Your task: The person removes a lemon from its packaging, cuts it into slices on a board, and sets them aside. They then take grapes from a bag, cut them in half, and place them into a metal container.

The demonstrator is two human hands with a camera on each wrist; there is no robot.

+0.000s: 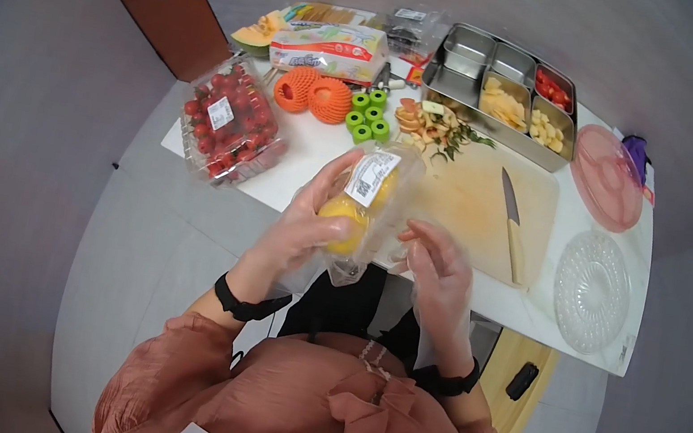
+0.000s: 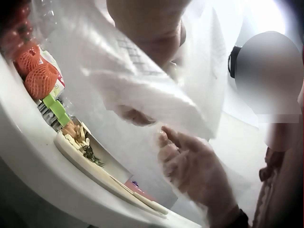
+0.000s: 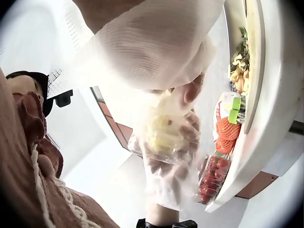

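Note:
My left hand (image 1: 310, 215), in a clear plastic glove, grips a clear plastic box of yellow fruit (image 1: 343, 227) above the table's front edge. A white printed label (image 1: 371, 178) is stuck on the box. To the right of the box is my gloved right hand (image 1: 443, 279), its fingers bent and fingertips right beside the box's edge. I cannot tell whether they pinch the plastic. In the right wrist view the yellow fruit (image 3: 164, 133) shows through the box, with the left hand (image 3: 168, 175) around it. The left wrist view shows the right hand (image 2: 190, 164) with its fingertips close together.
A box of cherry tomatoes (image 1: 230, 121) stands left, near orange net-wrapped fruits (image 1: 313, 93) and green rolls (image 1: 368, 118). A knife (image 1: 512, 225) lies on the cutting board (image 1: 457, 207) below peelings (image 1: 438, 127). Behind is a steel tray (image 1: 453, 84); at right, a glass plate (image 1: 592, 292) and pink lid (image 1: 606, 178).

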